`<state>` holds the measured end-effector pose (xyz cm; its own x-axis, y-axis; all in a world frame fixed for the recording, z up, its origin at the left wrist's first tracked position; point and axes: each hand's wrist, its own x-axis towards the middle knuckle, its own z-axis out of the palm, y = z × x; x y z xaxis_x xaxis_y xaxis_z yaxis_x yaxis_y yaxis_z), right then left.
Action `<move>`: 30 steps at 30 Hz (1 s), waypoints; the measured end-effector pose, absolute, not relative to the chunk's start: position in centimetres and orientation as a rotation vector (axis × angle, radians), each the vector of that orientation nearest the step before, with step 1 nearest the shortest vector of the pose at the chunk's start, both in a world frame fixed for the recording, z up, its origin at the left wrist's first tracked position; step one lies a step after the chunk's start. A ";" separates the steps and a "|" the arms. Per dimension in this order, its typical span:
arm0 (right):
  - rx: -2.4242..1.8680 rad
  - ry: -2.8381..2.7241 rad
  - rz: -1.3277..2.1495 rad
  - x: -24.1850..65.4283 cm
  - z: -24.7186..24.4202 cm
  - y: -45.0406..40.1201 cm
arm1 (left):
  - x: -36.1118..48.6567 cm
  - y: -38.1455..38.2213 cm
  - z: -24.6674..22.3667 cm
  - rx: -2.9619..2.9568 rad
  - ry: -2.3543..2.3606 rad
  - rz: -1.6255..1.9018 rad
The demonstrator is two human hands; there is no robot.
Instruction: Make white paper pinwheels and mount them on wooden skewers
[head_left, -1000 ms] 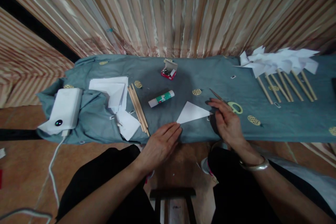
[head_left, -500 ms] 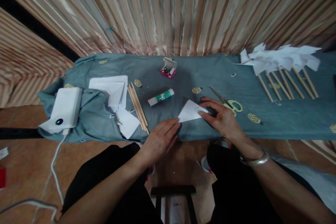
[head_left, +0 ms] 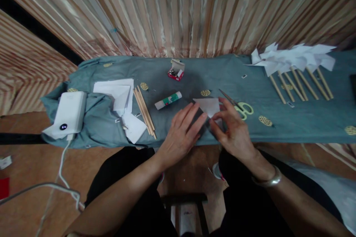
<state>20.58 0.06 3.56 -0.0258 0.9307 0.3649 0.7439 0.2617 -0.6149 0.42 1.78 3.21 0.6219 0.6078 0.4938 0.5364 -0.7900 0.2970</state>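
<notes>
A small folded piece of white paper (head_left: 208, 106) lies between my hands near the front of the cloth-covered table. My right hand (head_left: 233, 127) pinches its right side between thumb and fingers. Stretched out, the fingers of my left hand (head_left: 185, 129) are at the paper's lower left edge; whether they press on it I cannot tell. A green and white glue stick (head_left: 168, 100) lies just beyond my left hand. Scissors with light green handles (head_left: 244, 110) rest beyond my right hand, blades pointing to the far left.
Wooden sticks (head_left: 144, 113) lie left of the glue stick, beside white paper sheets (head_left: 105, 87). An opened red box (head_left: 176, 70) of small metal pieces sits at the back. Several paper pinwheels (head_left: 299, 58) on sticks lie right. A white device (head_left: 72, 113) with a cable sits left.
The paper has turned, its point swinging from left toward me. My left hand has moved right and spread its fingers, while my right hand has shifted its hold on the paper.
</notes>
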 end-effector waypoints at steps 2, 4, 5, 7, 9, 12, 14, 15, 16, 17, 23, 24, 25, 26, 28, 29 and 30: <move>-1.484 -1.897 0.346 20.1 3.0 -0.4 | 1.0 2.0 3.0 2.752 0.941 0.872; -1.473 -1.933 0.362 19.8 2.5 -0.6 | 1.5 2.3 2.8 2.762 0.918 0.822; -1.473 -1.939 0.377 19.7 2.3 -0.6 | 1.6 2.4 2.6 2.763 0.913 0.800; -1.470 -1.933 0.428 19.7 2.4 -0.5 | 1.8 2.7 2.4 2.771 0.927 0.772; -1.455 -1.903 0.507 20.0 2.6 -0.4 | 1.8 3.0 2.3 2.795 0.958 0.781; -1.454 -1.833 0.623 20.7 2.8 -0.3 | 1.6 3.7 2.4 2.824 0.991 0.769; -1.475 -1.810 0.655 21.3 2.6 -0.3 | 1.3 4.0 2.5 2.822 0.992 0.758; -1.487 -1.815 0.651 21.6 2.4 -0.3 | 1.2 4.1 2.5 2.816 0.988 0.763; -1.498 -1.832 0.636 21.9 2.1 -0.4 | 1.0 4.2 2.4 2.808 0.984 0.772; -1.505 -1.858 0.609 22.1 1.9 -0.5 | 0.8 4.2 2.3 2.799 0.980 0.775; -1.454 -2.049 0.296 22.8 1.8 -1.3 | -0.3 3.4 1.3 2.688 0.934 0.725; -1.438 -2.073 0.267 22.8 2.0 -1.4 | -0.4 3.3 1.1 2.655 0.932 0.730; -1.424 -2.095 0.253 22.8 2.2 -1.4 | -0.5 3.1 1.1 2.620 0.928 0.739; -1.411 -2.113 0.253 22.9 2.4 -1.5 | -0.6 3.0 1.0 2.586 0.921 0.751; -1.383 -2.136 0.289 22.9 2.8 -1.5 | -0.7 2.9 1.1 2.526 0.905 0.782; -1.367 -2.137 0.324 22.8 2.9 -1.5 | -0.7 2.8 1.3 2.502 0.897 0.795; -1.355 -2.124 0.369 22.8 2.9 -1.4 | -0.7 2.8 1.4 2.481 0.892 0.797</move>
<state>22.80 -1.43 2.95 -0.3103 0.8927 0.3268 0.7299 0.4440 -0.5198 -0.69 2.78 1.41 0.6365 0.6712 0.3800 0.4527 -0.7239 0.5206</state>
